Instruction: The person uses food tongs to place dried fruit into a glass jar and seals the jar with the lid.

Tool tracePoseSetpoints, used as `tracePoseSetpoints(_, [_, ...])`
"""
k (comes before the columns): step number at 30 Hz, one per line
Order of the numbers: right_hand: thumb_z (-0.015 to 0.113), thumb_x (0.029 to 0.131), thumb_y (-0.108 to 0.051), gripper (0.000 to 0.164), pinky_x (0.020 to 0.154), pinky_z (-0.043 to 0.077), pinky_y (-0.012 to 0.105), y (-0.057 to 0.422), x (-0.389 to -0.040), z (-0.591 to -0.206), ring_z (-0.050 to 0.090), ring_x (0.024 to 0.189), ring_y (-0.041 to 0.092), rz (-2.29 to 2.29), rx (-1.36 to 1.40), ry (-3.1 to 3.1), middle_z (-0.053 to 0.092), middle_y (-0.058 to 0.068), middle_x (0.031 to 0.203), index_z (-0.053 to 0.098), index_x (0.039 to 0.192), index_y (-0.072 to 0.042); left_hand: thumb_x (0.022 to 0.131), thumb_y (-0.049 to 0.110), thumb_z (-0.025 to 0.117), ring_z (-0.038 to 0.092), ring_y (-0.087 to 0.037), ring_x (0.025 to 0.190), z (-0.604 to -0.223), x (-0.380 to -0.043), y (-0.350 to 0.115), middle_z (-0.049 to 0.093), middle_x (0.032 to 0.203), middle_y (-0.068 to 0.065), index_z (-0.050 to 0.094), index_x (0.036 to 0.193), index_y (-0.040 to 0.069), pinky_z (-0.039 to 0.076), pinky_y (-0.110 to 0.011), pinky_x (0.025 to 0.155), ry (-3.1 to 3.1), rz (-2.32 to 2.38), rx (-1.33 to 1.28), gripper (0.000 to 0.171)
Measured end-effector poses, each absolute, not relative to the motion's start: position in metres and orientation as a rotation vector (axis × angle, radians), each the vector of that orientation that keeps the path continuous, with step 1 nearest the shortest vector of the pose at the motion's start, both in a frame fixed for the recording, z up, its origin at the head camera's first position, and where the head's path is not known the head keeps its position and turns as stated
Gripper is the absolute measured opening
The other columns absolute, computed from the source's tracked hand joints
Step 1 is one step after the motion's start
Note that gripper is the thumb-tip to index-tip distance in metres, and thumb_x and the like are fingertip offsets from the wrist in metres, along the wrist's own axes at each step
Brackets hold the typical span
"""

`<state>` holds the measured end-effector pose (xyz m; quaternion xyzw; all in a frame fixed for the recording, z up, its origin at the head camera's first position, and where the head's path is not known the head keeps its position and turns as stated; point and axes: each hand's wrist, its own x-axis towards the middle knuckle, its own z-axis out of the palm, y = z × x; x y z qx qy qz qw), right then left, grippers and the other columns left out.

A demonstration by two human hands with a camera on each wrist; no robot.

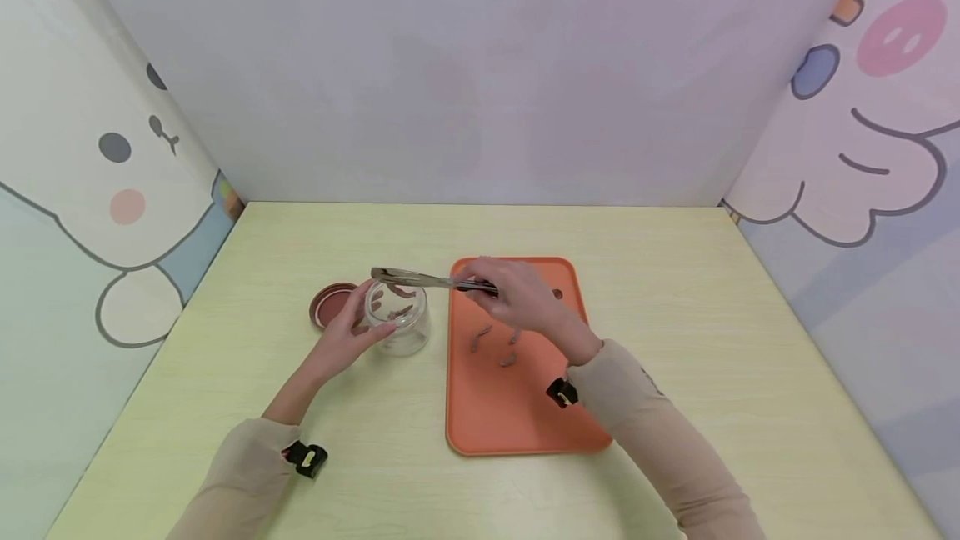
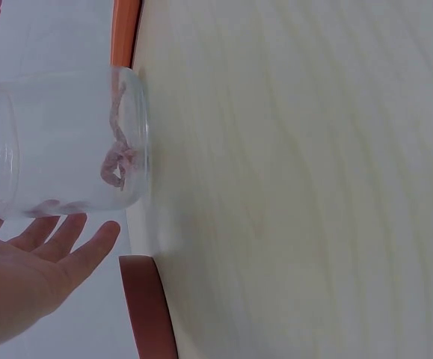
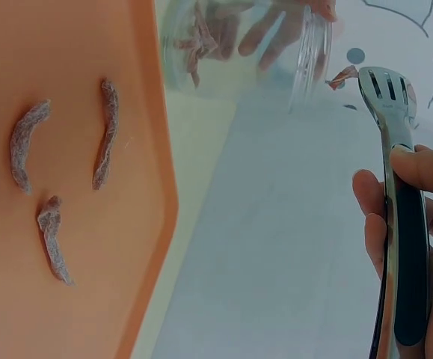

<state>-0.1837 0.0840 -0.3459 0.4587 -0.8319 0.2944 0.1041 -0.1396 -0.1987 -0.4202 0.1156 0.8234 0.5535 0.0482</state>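
My left hand (image 1: 347, 342) holds a clear glass jar (image 1: 405, 340) by its side, thumb near the front and fingers round the left. Several brownish dried strips (image 2: 119, 161) lie inside the jar. My right hand (image 1: 513, 294) grips metal tongs (image 1: 420, 278) with dark handles and a slotted head. At the tongs' tip, just above the jar's mouth, a small dried strip (image 3: 343, 76) is pinched. More whitish-brown dried strips (image 3: 107, 134) lie apart on the orange tray (image 1: 517, 423), below my right hand.
A reddish-brown round lid (image 1: 327, 307) lies on the table left of the jar, partly hidden by my left hand. The pale wooden table (image 1: 675, 298) extends around the tray. Behind stands a plain light wall (image 1: 480, 90), with cartoon-printed panels at both sides.
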Motion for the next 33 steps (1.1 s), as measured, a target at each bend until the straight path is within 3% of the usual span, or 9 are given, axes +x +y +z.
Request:
tracePoseSetpoints(7, [0.057, 0.083, -0.007, 0.018, 0.04, 0.028, 0.02, 0.081, -0.183, -0.348, 0.038, 0.049, 0.001, 0.814, 1.373, -2.481, 0.056, -0.006, 0.079, 0.059, 0.099, -0.014, 0.084, 0.024, 0.062, 0.027, -0.031, 0.124, -0.419, -0.14, -0.199, 0.027, 0.138, -0.018, 0.014, 0.141, 0.017, 0.033, -0.045, 0.094, 2.507, 1.693, 0.36, 0.075])
tracePoseSetpoints(10, [0.057, 0.083, -0.007, 0.019, 0.041, 0.03, 0.021, 0.083, -0.182, -0.348, 0.039, 0.05, 0.003, 0.828, 1.379, -2.509, 0.055, -0.006, 0.08, 0.058, 0.102, -0.013, 0.085, 0.018, 0.061, 0.027, -0.035, 0.124, -0.408, -0.136, -0.194, 0.025, 0.137, -0.022, 0.014, 0.14, 0.011, 0.033, -0.047, 0.092, 2.501, 1.694, 0.362, 0.073])
tracePoseSetpoints(17, [0.059, 0.083, -0.009, 0.026, 0.049, 0.038, 0.023, 0.102, -0.182, -0.35, 0.044, 0.058, 0.006, 0.938, 1.328, -2.58, 0.054, -0.008, 0.087, 0.056, 0.109, -0.012, 0.083, 0.025, 0.063, 0.03, -0.032, 0.123, -0.419, -0.141, -0.198, 0.033, 0.134, -0.021, 0.02, 0.139, 0.02, 0.036, -0.048, 0.09, 2.532, 1.685, 0.37, 0.07])
tracePoseSetpoints(26, [0.065, 0.081, -0.011, 0.033, 0.048, 0.036, 0.024, 0.147, -0.187, -0.365, 0.042, 0.058, 0.004, 0.931, 1.304, -2.499, 0.056, -0.001, 0.093, 0.056, 0.113, -0.011, 0.083, 0.024, 0.063, 0.031, -0.03, 0.123, -0.419, -0.141, -0.198, 0.033, 0.133, -0.022, 0.02, 0.139, 0.018, 0.037, -0.045, 0.09, 2.515, 1.691, 0.356, 0.071])
tracePoseSetpoints(33, [0.068, 0.078, -0.01, 0.039, 0.049, 0.039, 0.023, 0.184, -0.186, -0.377, 0.042, 0.058, 0.004, 0.927, 1.305, -2.51, 0.056, -0.003, 0.093, 0.056, 0.114, -0.013, 0.084, 0.015, 0.062, 0.029, -0.038, 0.121, -0.399, -0.133, -0.191, 0.032, 0.131, -0.027, 0.019, 0.138, 0.007, 0.035, -0.049, 0.09, 2.49, 1.715, 0.364, 0.07])
